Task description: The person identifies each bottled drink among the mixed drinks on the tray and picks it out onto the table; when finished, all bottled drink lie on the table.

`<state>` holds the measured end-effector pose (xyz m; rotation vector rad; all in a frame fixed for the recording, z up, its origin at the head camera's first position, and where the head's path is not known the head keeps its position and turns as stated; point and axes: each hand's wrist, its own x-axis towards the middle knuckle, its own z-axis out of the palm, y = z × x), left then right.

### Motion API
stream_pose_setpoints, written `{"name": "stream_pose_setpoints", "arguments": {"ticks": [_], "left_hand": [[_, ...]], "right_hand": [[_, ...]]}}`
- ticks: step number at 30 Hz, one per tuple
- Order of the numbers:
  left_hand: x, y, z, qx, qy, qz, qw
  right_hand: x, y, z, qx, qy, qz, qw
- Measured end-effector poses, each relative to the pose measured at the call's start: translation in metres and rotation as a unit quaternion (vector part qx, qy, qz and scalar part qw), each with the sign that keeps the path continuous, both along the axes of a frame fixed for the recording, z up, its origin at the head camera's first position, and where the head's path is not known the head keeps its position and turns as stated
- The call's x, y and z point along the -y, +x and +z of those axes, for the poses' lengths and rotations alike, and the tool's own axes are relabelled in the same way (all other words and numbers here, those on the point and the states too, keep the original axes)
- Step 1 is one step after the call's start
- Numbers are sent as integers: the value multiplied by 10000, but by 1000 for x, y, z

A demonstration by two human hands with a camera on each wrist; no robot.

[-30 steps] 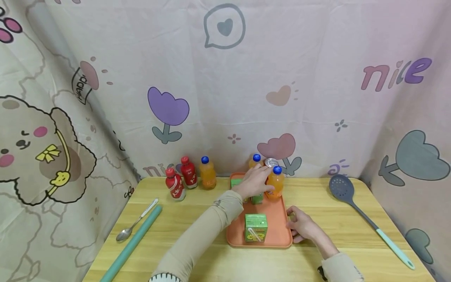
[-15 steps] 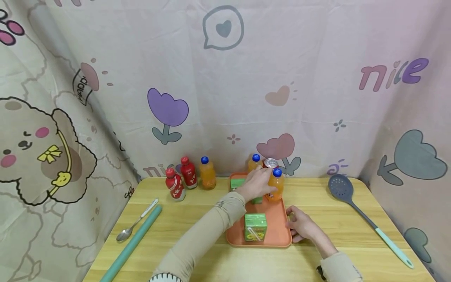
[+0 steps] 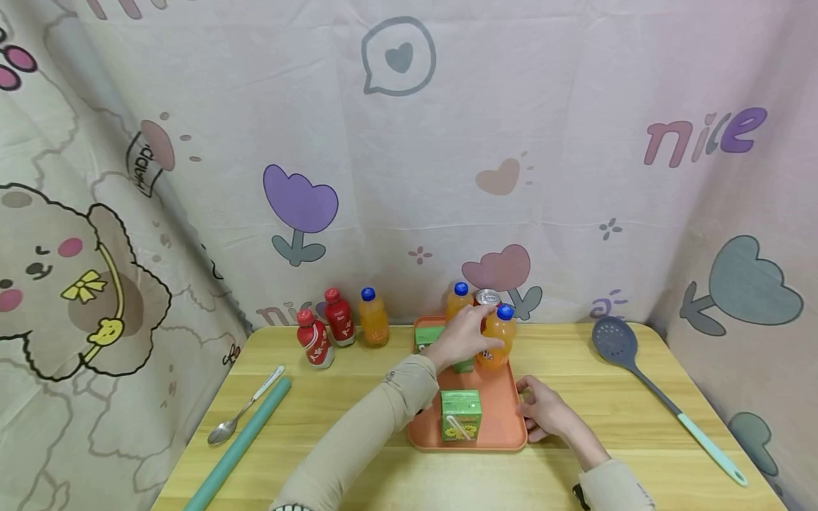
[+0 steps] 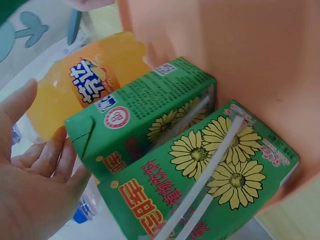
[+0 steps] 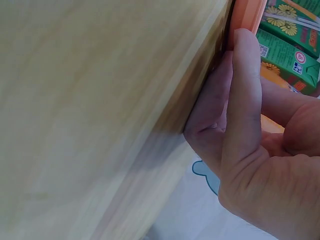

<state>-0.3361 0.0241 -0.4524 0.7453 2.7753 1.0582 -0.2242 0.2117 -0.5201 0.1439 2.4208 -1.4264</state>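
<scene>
My left hand (image 3: pixel 463 337) reaches over the orange tray (image 3: pixel 498 433) and grips an orange soda bottle (image 3: pixel 501 332) with a blue cap at its back right. The left wrist view shows that bottle (image 4: pixel 85 82) between thumb and fingers, beside two green drink cartons with yellow flowers, a rear one (image 4: pixel 145 110) and a nearer one (image 4: pixel 215 175). My right hand (image 3: pixel 549 411) holds the tray's right edge, its fingertips at the rim (image 5: pixel 246 17). A green carton (image 3: pixel 461 415) stands at the tray's front. Another orange bottle (image 3: pixel 460 298) and a can (image 3: pixel 488 298) stand behind my left hand.
Left of the tray stand two red bottles, one in front (image 3: pixel 315 341) and one behind (image 3: pixel 339 318), and an orange bottle (image 3: pixel 373 319). A spoon (image 3: pixel 246 408) and a green rod (image 3: pixel 239 447) lie at the left. A slotted turner (image 3: pixel 658 390) lies at the right.
The left hand and the gripped orange bottle have shifted slightly toward me, and the bottle leans a little. The right hand stays at the tray's edge. The head view has shifted slightly.
</scene>
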Motion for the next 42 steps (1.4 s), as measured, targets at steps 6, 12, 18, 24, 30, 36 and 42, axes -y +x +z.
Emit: {"name": "stream_pose_setpoints", "arguments": {"ticks": [6,12,18,24,30,36,42], "left_hand": [[10,8,15,618,1660,-187,9840],[19,17,29,730,2614,-462,9614],[30,24,39,720,2838,-519,9548],[40,33,49,921,3251,-461,9401],[54,38,57,1325,3611,-424,9221],[72,36,59,1924,3836,-515,9017],[90,34,56,2243,4294,-831,8708]], "right_hand": [[-1,-2,-1,-10,40,42,10000],[-1,-1,-2,-1,-1,54,10000],[0,-1,-1,-37,57,56,10000],[0,-1,0,-19,105,116,9999],[0,0,-1,-50,27,164,9998],[1,2,1,-68,-18,165,9998],[0,2,3,-95,55,179,9998]]}}
